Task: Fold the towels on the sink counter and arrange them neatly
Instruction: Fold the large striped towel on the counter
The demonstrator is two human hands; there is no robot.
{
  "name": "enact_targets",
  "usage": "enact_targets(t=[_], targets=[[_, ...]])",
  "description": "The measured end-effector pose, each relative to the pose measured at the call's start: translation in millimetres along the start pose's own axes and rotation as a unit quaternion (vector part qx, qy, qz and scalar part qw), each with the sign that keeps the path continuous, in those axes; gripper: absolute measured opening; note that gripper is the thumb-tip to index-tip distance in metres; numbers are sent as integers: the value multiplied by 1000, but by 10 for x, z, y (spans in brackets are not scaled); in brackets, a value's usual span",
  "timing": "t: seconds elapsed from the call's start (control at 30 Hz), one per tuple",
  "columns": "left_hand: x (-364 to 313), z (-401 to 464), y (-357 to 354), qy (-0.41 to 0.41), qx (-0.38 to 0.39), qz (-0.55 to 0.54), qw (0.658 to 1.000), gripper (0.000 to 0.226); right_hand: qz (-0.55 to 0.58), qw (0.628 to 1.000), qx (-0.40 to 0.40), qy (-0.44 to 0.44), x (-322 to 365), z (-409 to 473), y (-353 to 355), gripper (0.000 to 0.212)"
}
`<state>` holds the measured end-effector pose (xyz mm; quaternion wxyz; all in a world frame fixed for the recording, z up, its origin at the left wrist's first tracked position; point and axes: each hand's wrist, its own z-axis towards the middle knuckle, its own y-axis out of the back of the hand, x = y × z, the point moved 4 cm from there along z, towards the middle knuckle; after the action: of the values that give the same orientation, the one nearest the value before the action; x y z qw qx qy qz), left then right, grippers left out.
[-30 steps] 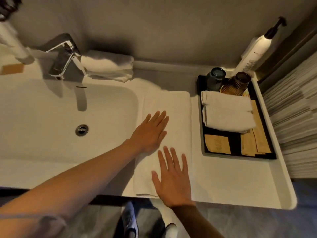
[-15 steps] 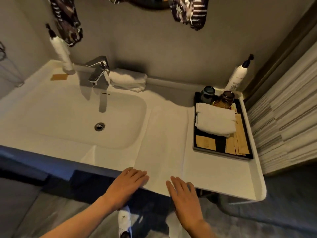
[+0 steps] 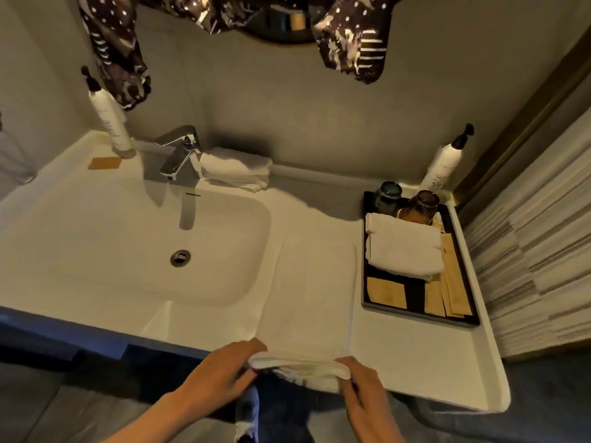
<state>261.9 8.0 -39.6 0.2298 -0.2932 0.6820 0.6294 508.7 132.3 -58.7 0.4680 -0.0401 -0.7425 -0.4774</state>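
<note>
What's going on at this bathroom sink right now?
A person is folding a long white towel laid flat on the white sink counter beside the basin. Both bare hands, the left hand and the right hand, grip the towel's near edge at the counter front and lift it. One folded white towel lies beside the chrome faucet, and another folded towel rests on the black tray.
</note>
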Motion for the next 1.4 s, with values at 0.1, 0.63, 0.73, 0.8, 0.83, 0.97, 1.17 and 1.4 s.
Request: enact_targets(t=[0.1,0.63,0.73,0.8,0.83,0.97,1.17,1.4], targets=[[-59,410,447,63,-91,-137,984,10,102,993,-30,-47,320,521,301,23],[447,2104,42,-124,56,208,969,56,-242,965,-90,-47,293,1903,-224,54],[510,2259,75,-130,44,218,966,60,-280,956,-65,-60,165,2042,-248,62],[504,2291,84,-127,45,227,965,61,-291,953,-59,-64,164,2062,-238,63],[498,2283,81,-123,46,229,965,60,-291,953,-53,-64,185,2062,-237,62],[433,2193,142,-119,67,214,967,57,-213,974,-32,-66,339,1913,-129,56],[275,1665,247,-183,45,179,966,55,-107,976,-173,-73,313,1137,49,36],[295,1370,152,-119,-23,206,971,51,-270,963,-22,17,116,1040,-108,58]])
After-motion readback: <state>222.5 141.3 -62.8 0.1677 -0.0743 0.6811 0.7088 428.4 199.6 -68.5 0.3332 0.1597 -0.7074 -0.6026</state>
